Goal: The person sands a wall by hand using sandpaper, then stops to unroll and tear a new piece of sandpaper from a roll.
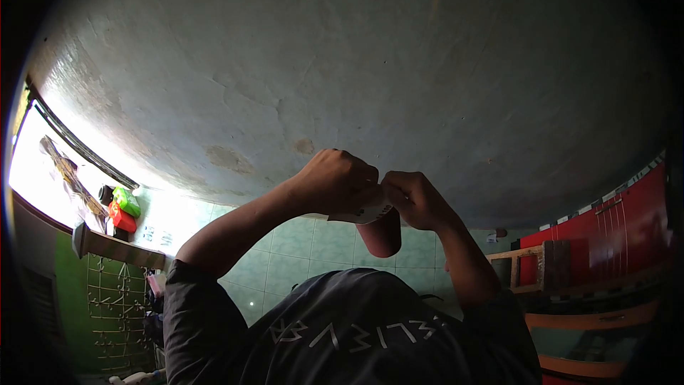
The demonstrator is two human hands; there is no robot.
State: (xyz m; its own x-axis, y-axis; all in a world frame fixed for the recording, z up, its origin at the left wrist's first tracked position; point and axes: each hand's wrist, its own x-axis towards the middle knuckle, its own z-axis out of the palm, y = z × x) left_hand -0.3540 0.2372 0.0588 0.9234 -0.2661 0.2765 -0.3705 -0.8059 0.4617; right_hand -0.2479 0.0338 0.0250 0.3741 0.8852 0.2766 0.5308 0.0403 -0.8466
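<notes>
Both hands are raised in front of the person's chest and meet knuckle to knuckle. The left hand [335,182] is curled into a tight fist, and the right hand [417,203] is just as closed, its fingers bent in towards the left. Between them they grip the upper end of a reddish-brown cylinder [381,235], which hangs just below the knuckles and tilts slightly. A white printed paper strip [363,212] lies across the cylinder's top, right where the two hands touch. I cannot tell which fingers pinch the strip and which hold the cylinder itself.

Below the hands is the person's dark T-shirt [356,331], with pale lettering across it that reads upside down. Directly behind the cylinder is a pale green tiled surface [299,242]. Above the hands spreads a broad grey surface [342,64], mottled and stained.

Far to the left of the hands, a green box [128,201] and a red box [121,218] sit together beside a glaring bright window [39,171], with a wire grille [114,299] beneath them. Well off to the right stand a wooden frame [527,265] and a red panel [620,224].
</notes>
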